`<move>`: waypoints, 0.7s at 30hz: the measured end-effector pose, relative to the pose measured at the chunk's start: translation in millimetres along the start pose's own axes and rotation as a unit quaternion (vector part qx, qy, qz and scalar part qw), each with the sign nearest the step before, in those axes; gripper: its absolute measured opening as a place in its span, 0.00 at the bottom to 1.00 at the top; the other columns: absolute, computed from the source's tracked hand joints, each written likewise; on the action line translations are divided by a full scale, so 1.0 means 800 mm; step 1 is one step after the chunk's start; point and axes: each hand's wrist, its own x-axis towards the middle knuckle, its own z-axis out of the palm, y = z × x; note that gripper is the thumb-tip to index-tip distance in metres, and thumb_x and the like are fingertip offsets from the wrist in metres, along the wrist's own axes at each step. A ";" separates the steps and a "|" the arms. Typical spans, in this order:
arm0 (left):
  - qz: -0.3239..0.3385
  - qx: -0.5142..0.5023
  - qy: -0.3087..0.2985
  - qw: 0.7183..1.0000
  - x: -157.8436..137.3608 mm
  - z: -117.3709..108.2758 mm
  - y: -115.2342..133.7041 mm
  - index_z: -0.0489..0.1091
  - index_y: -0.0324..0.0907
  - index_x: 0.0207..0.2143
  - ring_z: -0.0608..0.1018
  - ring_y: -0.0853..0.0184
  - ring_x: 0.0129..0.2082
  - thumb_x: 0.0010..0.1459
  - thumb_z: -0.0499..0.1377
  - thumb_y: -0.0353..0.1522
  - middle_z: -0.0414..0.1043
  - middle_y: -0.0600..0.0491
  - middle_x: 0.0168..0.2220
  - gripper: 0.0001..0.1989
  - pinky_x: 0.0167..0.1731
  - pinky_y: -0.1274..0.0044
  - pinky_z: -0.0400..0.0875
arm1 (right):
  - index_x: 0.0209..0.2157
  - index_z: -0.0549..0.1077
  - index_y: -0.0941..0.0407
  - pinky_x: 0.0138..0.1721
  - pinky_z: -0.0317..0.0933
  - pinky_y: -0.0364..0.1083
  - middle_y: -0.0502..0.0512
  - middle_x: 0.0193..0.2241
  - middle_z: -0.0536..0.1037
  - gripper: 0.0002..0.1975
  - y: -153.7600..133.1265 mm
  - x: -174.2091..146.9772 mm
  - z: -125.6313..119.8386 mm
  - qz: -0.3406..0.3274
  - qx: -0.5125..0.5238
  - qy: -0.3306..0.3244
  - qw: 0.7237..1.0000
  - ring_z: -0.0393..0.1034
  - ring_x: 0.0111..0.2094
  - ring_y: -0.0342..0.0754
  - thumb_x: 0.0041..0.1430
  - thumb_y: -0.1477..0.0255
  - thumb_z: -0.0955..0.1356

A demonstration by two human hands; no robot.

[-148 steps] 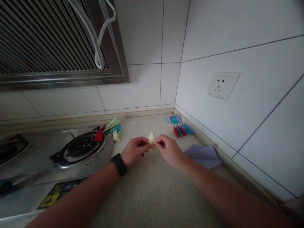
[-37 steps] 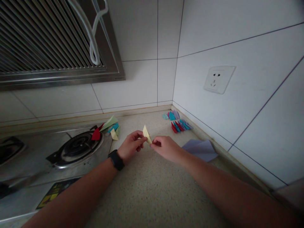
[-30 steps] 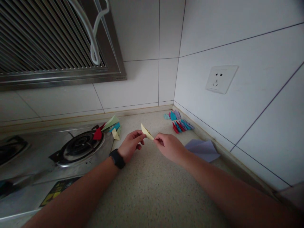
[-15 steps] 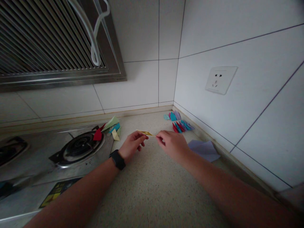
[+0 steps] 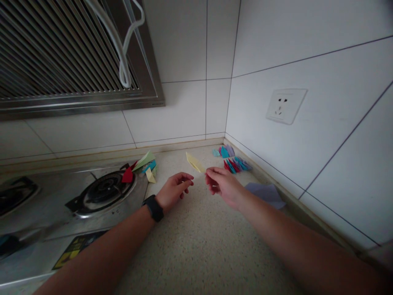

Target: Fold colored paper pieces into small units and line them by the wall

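Note:
A narrow folded piece of pale yellow paper (image 5: pixel 194 162) is pinched at its right end by the fingertips of my right hand (image 5: pixel 221 183). Its other end points up and to the left, over the speckled counter (image 5: pixel 199 241). My left hand (image 5: pixel 176 189), with a black watch (image 5: pixel 153 207) on the wrist, is apart from the paper. The left fingers are bent, with a gap between thumb and forefinger, and nothing shows in them.
Folded red and blue papers (image 5: pixel 236 164) stand in a row near the wall corner, with smaller ones (image 5: pixel 224 151) behind. Purple paper sheets (image 5: pixel 266 194) lie beyond my right forearm. Coloured paper (image 5: pixel 146 162) rests by the gas burner (image 5: pixel 107 190). A socket (image 5: pixel 286 106) is on the wall.
My left hand has let go of the yellow paper and moved slightly down. The right hand has turned the paper, so its flat side shows and its free end points upward.

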 end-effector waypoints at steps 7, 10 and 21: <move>0.005 0.044 -0.052 0.998 -0.001 0.000 -0.007 0.69 0.39 0.41 0.69 0.74 0.25 0.56 0.57 0.36 0.70 0.52 0.34 0.13 0.17 0.84 0.59 | 0.30 0.66 0.55 0.22 0.55 0.42 0.46 0.21 0.66 0.08 -0.009 -0.010 0.002 0.055 0.133 -0.044 0.989 0.60 0.20 0.41 0.55 0.66 0.66; 0.008 0.064 -0.064 0.996 -0.002 0.000 -0.008 0.69 0.39 0.41 0.69 0.73 0.25 0.57 0.56 0.37 0.70 0.51 0.34 0.13 0.17 0.83 0.59 | 0.29 0.65 0.55 0.21 0.55 0.41 0.46 0.21 0.66 0.08 -0.007 -0.008 0.003 0.033 0.108 -0.048 0.992 0.60 0.20 0.40 0.55 0.65 0.66; -0.016 0.150 -0.135 0.979 -0.005 0.000 -0.002 0.72 0.38 0.40 0.68 0.73 0.25 0.56 0.56 0.38 0.72 0.52 0.31 0.14 0.24 0.81 0.60 | 0.30 0.65 0.55 0.22 0.64 0.42 0.53 0.28 0.77 0.10 0.019 0.009 -0.014 -0.127 -0.193 0.076 0.970 0.72 0.26 0.44 0.56 0.64 0.66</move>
